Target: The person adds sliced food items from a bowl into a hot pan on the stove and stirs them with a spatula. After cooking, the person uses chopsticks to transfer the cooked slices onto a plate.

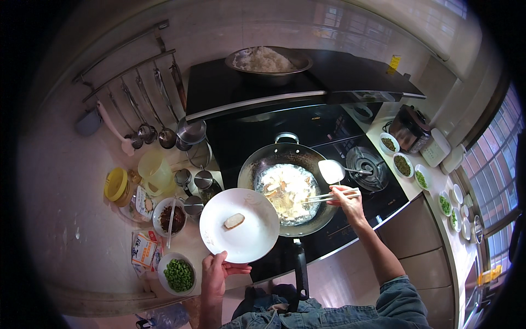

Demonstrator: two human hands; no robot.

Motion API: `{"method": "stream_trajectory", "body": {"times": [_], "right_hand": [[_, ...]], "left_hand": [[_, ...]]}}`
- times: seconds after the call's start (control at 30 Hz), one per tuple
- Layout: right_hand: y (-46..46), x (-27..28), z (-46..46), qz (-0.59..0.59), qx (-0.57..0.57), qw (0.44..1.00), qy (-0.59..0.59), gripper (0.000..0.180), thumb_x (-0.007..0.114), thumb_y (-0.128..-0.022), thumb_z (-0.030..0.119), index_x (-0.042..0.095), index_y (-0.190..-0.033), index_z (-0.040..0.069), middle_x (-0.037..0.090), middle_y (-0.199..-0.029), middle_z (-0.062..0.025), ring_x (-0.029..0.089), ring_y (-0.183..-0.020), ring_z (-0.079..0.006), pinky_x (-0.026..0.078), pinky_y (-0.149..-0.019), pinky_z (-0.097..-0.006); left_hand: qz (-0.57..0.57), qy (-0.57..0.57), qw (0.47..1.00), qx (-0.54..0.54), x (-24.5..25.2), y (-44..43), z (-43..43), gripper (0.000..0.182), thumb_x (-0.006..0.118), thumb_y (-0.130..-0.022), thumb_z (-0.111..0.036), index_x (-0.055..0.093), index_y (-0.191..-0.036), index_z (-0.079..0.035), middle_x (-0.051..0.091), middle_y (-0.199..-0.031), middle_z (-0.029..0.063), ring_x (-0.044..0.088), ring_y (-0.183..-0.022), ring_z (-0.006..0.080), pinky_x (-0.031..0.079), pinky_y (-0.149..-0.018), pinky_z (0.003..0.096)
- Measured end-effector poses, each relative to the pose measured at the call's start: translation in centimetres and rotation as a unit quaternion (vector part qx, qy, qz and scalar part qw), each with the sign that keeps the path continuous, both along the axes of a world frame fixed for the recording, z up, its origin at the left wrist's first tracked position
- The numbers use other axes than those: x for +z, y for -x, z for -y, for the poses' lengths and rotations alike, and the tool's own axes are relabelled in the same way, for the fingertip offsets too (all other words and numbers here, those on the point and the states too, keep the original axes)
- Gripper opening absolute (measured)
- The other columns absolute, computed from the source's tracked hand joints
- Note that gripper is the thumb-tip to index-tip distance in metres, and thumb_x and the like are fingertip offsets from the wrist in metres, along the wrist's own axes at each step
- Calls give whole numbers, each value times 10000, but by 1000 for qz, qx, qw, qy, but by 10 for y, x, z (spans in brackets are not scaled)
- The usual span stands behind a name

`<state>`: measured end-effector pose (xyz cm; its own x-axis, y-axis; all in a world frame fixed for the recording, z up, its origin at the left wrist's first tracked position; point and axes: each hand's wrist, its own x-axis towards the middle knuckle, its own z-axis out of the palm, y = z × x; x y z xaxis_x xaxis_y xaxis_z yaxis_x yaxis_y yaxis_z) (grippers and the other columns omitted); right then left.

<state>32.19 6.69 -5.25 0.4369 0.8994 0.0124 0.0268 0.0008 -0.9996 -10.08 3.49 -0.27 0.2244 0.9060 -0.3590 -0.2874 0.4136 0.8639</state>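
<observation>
My left hand (218,269) grips the near rim of a white plate (254,238), held beside the wok over the left part of the hob. One pale slice with a browned edge (234,221) lies on the plate. In my right hand (347,203) is a pair of chopsticks (328,198), their tips down in the wok (254,168). Pale pieces of food (283,189) fry there in bubbling oil, some of them browned. Glare blurs the pieces, so I cannot tell whether the tips hold one. The wok's black handle (301,267) points toward me.
A spatula (332,171) lies over the right burner (367,168). A metal bowl of rice (267,61) stands on the range hood. On the left counter are a bowl of dark sauce (164,218), green beans (178,275) and jars (123,187); small bowls (402,164) line the right counter.
</observation>
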Motion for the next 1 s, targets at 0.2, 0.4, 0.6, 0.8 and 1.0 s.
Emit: {"method": "stream_trajectory", "body": {"times": [0.2,0.4,0.6,0.8,1.0], "right_hand": [[-8,19,-6,4,-4,1000,-16,275,683,-975,159,703,-1119,-74,720,-970,-138,729,-810,-201,651,-733,-333],[2,28,-3,26,-2,999,-28,238,671,-981,139,713,-1086,-71,721,-958,-136,725,-820,-196,655,-704,-326],[45,21,-4,113,18,993,-11,235,668,-991,142,735,-1095,-57,743,-937,-115,740,-796,-190,648,-690,-296],[41,11,-13,160,2,987,-28,228,700,-969,141,744,-1045,-69,739,-874,-99,732,-774,-160,635,-687,-282],[31,3,-17,83,-7,996,-27,268,712,-959,167,726,-986,-99,739,-865,-136,744,-748,-217,648,-693,-324]], "left_hand": [[-7,1,1000,17,-1,7,1,430,467,-996,-205,539,-1135,195,708,-890,303,739,-708,391,657,-645,470],[-8,-6,1000,15,0,9,1,429,471,-995,-206,550,-1116,197,709,-879,300,740,-705,387,655,-636,463],[-6,5,1000,9,1,5,1,427,467,-996,-201,557,-1110,200,709,-874,301,739,-703,384,655,-635,455],[-7,2,1000,9,2,6,3,428,462,-995,-193,549,-1124,205,708,-884,304,740,-706,383,656,-638,449],[0,10,1000,-5,-1,9,3,420,451,-995,-178,540,-1135,208,705,-899,307,738,-712,388,656,-637,451]]}}
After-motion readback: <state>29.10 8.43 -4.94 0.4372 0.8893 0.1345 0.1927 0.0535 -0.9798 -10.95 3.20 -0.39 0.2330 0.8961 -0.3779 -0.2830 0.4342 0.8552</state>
